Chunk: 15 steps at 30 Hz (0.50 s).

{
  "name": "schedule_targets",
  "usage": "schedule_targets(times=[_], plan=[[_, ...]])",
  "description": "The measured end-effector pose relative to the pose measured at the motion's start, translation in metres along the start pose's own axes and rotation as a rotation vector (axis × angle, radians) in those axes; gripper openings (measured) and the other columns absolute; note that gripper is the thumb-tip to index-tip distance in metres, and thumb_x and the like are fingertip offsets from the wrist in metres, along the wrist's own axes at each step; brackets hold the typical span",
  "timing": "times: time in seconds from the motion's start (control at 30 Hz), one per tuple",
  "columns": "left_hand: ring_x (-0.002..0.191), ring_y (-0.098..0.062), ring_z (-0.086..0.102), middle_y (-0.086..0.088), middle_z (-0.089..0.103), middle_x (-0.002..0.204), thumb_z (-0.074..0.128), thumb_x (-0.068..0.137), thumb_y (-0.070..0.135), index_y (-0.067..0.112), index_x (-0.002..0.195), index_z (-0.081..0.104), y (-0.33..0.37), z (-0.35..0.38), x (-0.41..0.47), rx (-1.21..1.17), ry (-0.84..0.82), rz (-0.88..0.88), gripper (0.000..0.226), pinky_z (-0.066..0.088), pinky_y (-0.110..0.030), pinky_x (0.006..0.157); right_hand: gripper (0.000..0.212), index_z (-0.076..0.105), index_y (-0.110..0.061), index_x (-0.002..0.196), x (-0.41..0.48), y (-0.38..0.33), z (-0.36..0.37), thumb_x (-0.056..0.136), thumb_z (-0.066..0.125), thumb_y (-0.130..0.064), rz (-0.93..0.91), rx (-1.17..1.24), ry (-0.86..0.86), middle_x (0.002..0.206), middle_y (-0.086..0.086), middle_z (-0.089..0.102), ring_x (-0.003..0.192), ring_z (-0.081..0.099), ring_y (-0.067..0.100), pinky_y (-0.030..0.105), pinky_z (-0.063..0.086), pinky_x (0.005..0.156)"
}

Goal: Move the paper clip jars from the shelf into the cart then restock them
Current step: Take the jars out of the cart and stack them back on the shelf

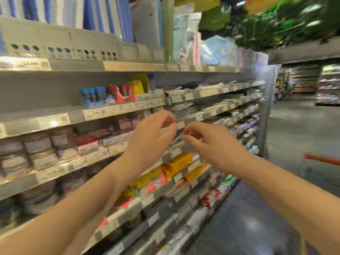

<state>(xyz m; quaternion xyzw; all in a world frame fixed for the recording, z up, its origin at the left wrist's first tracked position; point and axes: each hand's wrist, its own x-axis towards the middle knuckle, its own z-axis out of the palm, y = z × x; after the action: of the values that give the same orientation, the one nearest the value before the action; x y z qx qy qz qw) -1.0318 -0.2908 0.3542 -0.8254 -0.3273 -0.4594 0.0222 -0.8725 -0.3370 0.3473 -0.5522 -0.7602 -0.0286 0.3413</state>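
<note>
The view is blurred by motion. Stacked round paper clip jars (38,150) with pale labels stand at the left of the third shelf, and more jars (40,197) sit on the shelf below. My left hand (150,137) and my right hand (211,144) are raised side by side in front of the shelves, to the right of the jars and apart from them. Their fingers are loosely curled with the fingertips close together, and I see nothing held in either. An orange cart handle (323,159) shows at the right edge; the cart's basket is out of view.
Small boxed goods fill the shelf (117,150) behind my hands, with yellow and orange packs (178,162) lower down. Blue and red glue sticks (108,96) stand one shelf up. The grey aisle floor (294,129) runs along the right.
</note>
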Motion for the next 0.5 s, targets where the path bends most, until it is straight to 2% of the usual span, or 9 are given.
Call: schedule_targets(times=[0.1, 0.17, 0.3, 0.37, 0.43, 0.5], plan=[[0.075, -0.005, 0.049, 0.008, 0.059, 0.082, 0.053, 0.091, 0.018, 0.015, 0.091, 0.060, 0.066, 0.068, 0.006, -0.179, -0.055, 0.034, 0.008, 0.035, -0.015, 0.066, 0.014, 0.056, -0.026, 0.094, -0.063, 0.058, -0.053, 0.092, 0.049, -0.038, 0.135, -0.040, 0.000, 0.084, -0.007, 0.064, 0.077, 0.059, 0.013, 0.035, 0.048, 0.072], [0.072, -0.003, 0.049, 0.011, 0.058, 0.080, 0.053, 0.091, 0.019, 0.016, 0.093, 0.061, 0.108, 0.117, 0.007, -0.257, -0.103, 0.055, 0.008, 0.035, -0.014, 0.064, 0.011, 0.056, -0.026, 0.091, -0.106, 0.098, -0.085, 0.092, 0.050, -0.035, 0.226, -0.070, 0.023, 0.085, -0.006, 0.064, 0.079, 0.058, 0.014, 0.033, 0.046, 0.073], [0.074, -0.004, 0.050, 0.011, 0.058, 0.076, 0.050, 0.087, 0.029, 0.023, 0.089, 0.060, 0.186, 0.220, -0.002, -0.389, -0.206, 0.057, 0.011, 0.036, -0.022, 0.065, 0.018, 0.064, -0.022, 0.102, -0.195, 0.181, -0.129, 0.091, 0.053, -0.032, 0.420, -0.089, 0.079, 0.093, -0.004, 0.068, 0.087, 0.062, 0.014, 0.032, 0.046, 0.079], [0.074, -0.004, 0.052, 0.013, 0.057, 0.073, 0.053, 0.091, 0.024, 0.025, 0.086, 0.057, 0.221, 0.272, -0.017, -0.445, -0.299, 0.020, 0.006, 0.039, -0.017, 0.062, 0.021, 0.064, -0.018, 0.108, -0.243, 0.219, -0.138, 0.093, 0.053, -0.029, 0.530, -0.073, 0.076, 0.098, -0.003, 0.068, 0.091, 0.061, 0.013, 0.029, 0.046, 0.082], [0.074, 0.007, 0.052, 0.019, 0.054, 0.075, 0.054, 0.091, 0.018, 0.026, 0.088, 0.055, 0.251, 0.320, -0.037, -0.498, -0.409, -0.024, 0.009, 0.038, -0.007, 0.061, 0.021, 0.063, -0.018, 0.110, -0.288, 0.249, -0.141, 0.093, 0.054, -0.028, 0.646, -0.046, 0.092, 0.096, -0.005, 0.066, 0.090, 0.059, 0.009, 0.019, 0.043, 0.078], [0.071, 0.015, 0.050, 0.019, 0.053, 0.074, 0.054, 0.090, 0.017, 0.026, 0.091, 0.054, 0.271, 0.363, -0.057, -0.544, -0.516, -0.087, 0.009, 0.037, -0.006, 0.062, 0.020, 0.062, -0.021, 0.109, -0.327, 0.272, -0.136, 0.093, 0.054, -0.028, 0.774, 0.004, 0.077, 0.092, -0.010, 0.063, 0.087, 0.058, 0.006, 0.014, 0.041, 0.074]])
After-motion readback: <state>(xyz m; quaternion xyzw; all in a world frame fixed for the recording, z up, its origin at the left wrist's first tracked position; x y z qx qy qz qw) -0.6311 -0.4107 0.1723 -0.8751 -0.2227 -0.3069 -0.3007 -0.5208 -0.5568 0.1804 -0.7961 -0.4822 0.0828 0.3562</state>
